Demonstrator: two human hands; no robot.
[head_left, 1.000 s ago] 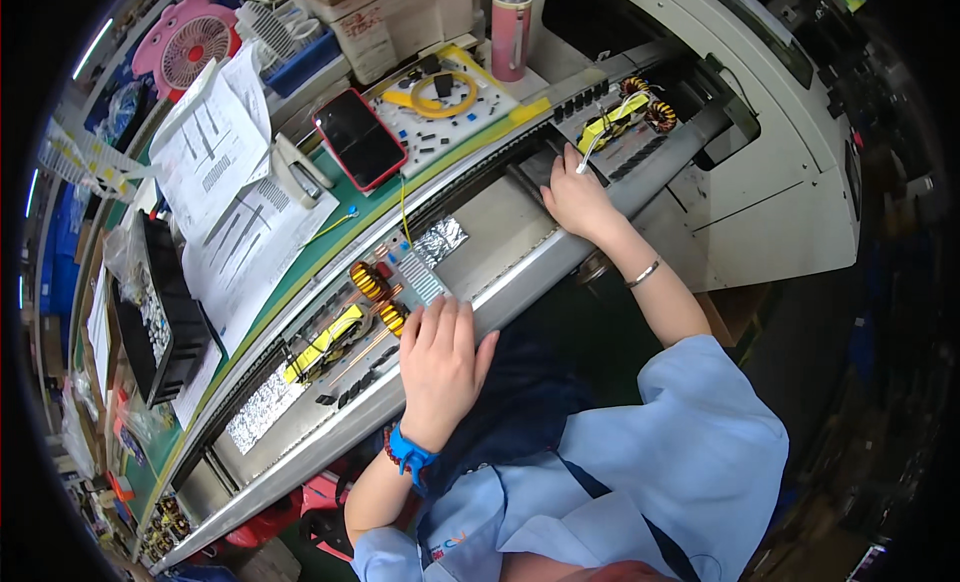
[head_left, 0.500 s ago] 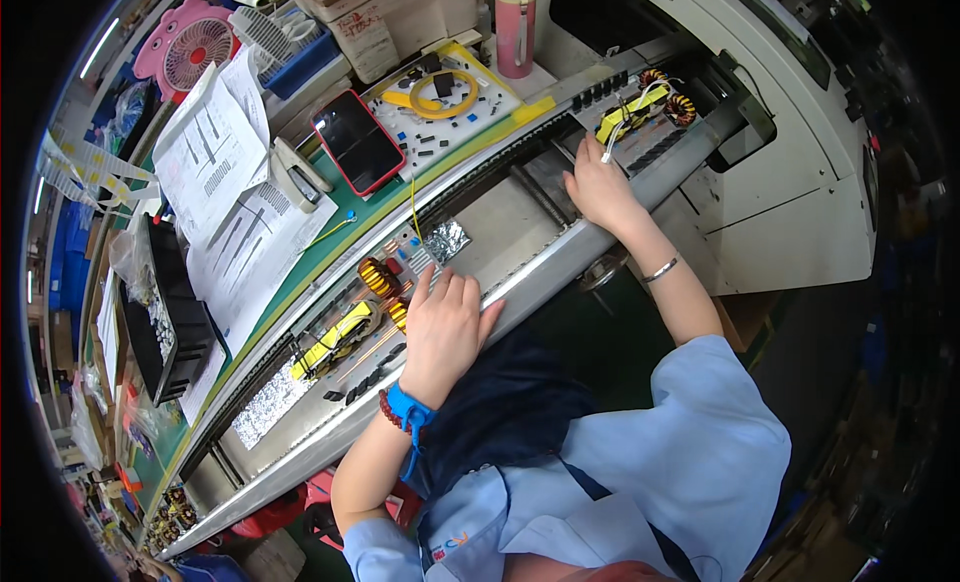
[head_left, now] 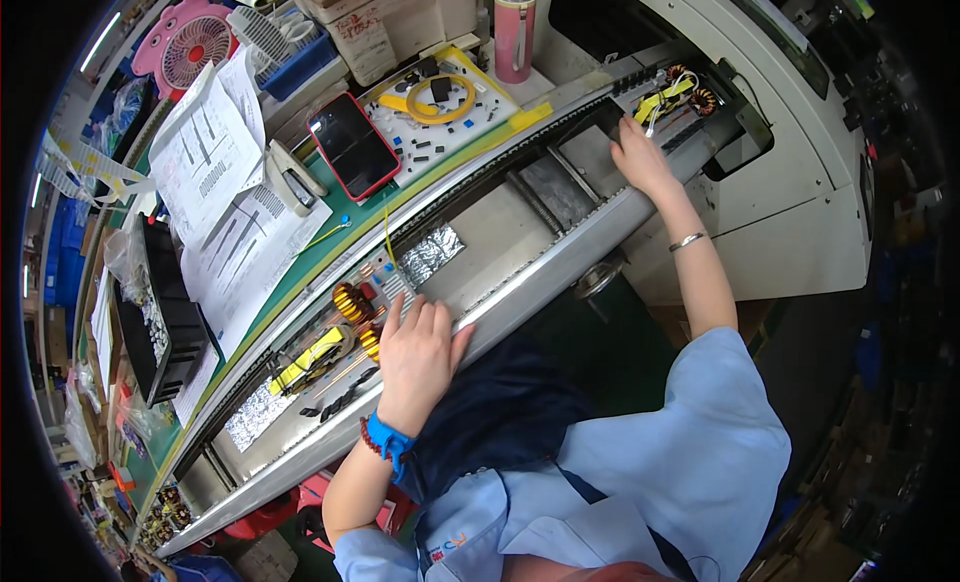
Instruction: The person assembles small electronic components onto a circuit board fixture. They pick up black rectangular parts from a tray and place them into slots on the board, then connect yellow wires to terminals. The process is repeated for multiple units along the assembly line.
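Note:
My left hand lies palm down at the right end of a circuit board on the rail track. Its fingers are stretched out and the thumb stands apart. That board carries copper-wound ring coils and a yellow-wrapped transformer. Farther right, my right hand reaches over the track with fingers extended, their tips by the left end of a second board. This one also bears a yellow-wrapped transformer, ring coils and white wires. Whether the right fingertips press on its edge I cannot tell.
A metal rail runs along the track's near side. Silvery foil shows beside the left board. Beyond the track are a red-cased phone, a tray of small parts, papers, a black bin and a pink bottle. A white machine stands right.
The right board has moved farther right along the track, and my right hand has followed it. The left board and my left hand have shifted slightly left.

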